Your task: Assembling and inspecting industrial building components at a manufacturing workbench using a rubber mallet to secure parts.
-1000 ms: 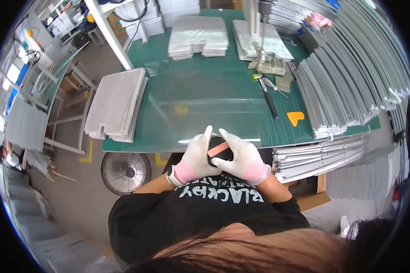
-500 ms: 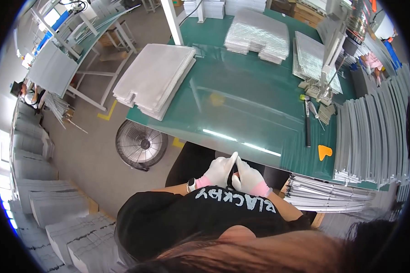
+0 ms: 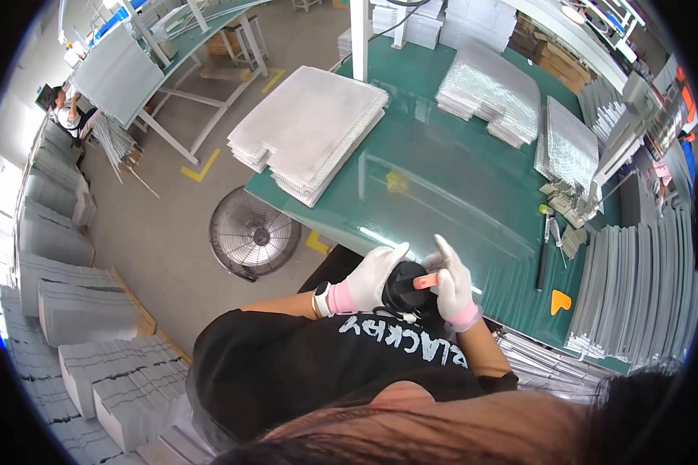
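Note:
At the table's near edge, close to my body, I hold a round black object (image 3: 402, 288) whose exact kind I cannot make out. My left hand (image 3: 371, 277), in a white glove with a pink cuff, is closed around its left side. My right hand (image 3: 454, 285), gloved the same way, is against its right side with the index finger raised. A pinkish piece, perhaps a bare thumb (image 3: 425, 280), reaches from the right glove over its top. A thin pale cord (image 3: 395, 314) shows below it.
The green table (image 3: 349, 209) bears stacks of silvery panels (image 3: 310, 124), (image 3: 490, 89). At right are a hammer (image 3: 544, 252), an orange heart-shaped piece (image 3: 561, 301), a metal fixture (image 3: 570, 203) and upright grey strips (image 3: 636, 287). A floor fan (image 3: 256, 232) stands left; a person (image 3: 68, 116) works beyond.
My hands have risen toward the table edge and moved apart from their fingertip-to-fingertip pose. The black object now shows between them. The view has shifted, moving the table rightward in the picture.

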Tool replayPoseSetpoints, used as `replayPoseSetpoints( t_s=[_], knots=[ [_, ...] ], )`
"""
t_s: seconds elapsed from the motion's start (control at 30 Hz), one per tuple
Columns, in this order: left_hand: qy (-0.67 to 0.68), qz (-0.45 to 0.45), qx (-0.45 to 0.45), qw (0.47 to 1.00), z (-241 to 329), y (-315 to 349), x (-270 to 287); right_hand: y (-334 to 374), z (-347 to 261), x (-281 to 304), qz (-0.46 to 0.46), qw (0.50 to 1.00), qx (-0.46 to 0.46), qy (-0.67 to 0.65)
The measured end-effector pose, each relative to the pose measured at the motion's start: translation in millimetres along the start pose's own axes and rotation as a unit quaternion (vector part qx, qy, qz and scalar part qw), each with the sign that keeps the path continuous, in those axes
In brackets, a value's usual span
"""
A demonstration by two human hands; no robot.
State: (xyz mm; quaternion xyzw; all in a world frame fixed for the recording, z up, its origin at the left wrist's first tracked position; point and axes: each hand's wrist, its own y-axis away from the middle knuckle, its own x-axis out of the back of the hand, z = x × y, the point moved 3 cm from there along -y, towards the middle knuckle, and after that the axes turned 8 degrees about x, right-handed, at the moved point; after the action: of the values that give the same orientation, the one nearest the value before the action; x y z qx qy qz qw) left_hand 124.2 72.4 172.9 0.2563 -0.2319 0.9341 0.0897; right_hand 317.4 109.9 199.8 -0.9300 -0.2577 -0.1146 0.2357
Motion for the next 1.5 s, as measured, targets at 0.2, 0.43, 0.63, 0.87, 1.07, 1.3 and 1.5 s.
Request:
replayPoseSetpoints(
  t_s=[0.2,0.43,0.63,0.87,1.07,1.3,1.5],
  knots=[
    [0.005,0.070,-0.075,0.995,33.9,-20.9,66.0,-45.6,-21.9,-3.4,0.033,0.997,0.035,-0.060],
    [0.147,0.046,-0.119,0.981,77.2,-19.9,121.1,-85.2,-109.5,-22.9,-0.009,0.957,0.289,0.018],
    [0.160,0.135,-0.218,0.953,81.6,-17.2,123.1,-86.1,-130.5,-34.6,0.014,0.954,0.299,-0.009],
    [0.122,0.070,-0.249,0.958,71.7,-13.7,123.7,-87.0,-135.1,-32.2,0.000,0.971,0.221,-0.095],
    [0.090,0.139,-0.298,0.940,72.4,-10.5,134.4,-113.1,-144.6,-36.0,-0.112,0.933,0.340,-0.022],
    [0.054,0.195,-0.344,0.917,70.6,-14.6,133.6,-133.1,-149.5,-29.9,-0.159,0.913,0.374,-0.036],
    [0.057,0.169,-0.368,0.913,79.6,-22.5,152.3,-151.9,-155.9,-30.9,-0.183,0.872,0.452,-0.028]
  ],
)
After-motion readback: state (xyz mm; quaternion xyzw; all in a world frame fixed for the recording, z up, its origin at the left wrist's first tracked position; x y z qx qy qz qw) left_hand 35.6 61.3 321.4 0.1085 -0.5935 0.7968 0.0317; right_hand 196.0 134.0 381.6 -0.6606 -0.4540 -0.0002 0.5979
